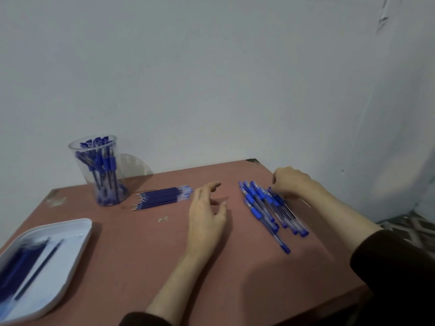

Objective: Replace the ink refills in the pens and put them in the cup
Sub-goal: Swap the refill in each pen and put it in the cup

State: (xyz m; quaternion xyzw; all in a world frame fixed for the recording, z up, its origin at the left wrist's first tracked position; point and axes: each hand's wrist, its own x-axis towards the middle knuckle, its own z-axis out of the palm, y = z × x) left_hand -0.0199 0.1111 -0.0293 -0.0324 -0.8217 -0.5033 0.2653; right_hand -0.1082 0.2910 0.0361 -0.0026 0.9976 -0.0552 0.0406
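Several blue capped pens (268, 208) lie in a loose pile on the right of the reddish table (146, 250). My right hand (293, 182) rests on the far end of that pile, fingers curled down onto the pens; whether it grips one is hidden. My left hand (207, 208) hovers over the middle of the table, fingers apart, holding nothing. A bundle of blue ink refills (162, 196) lies just left of it. A clear plastic cup (98, 170) holding several blue pens stands at the far left.
A white tray (70, 234) with several dark used refills sits at the near left corner. A small scrap (163, 218) lies mid-table. Grey walls close off the back and right sides; the table's right edge runs near my right forearm.
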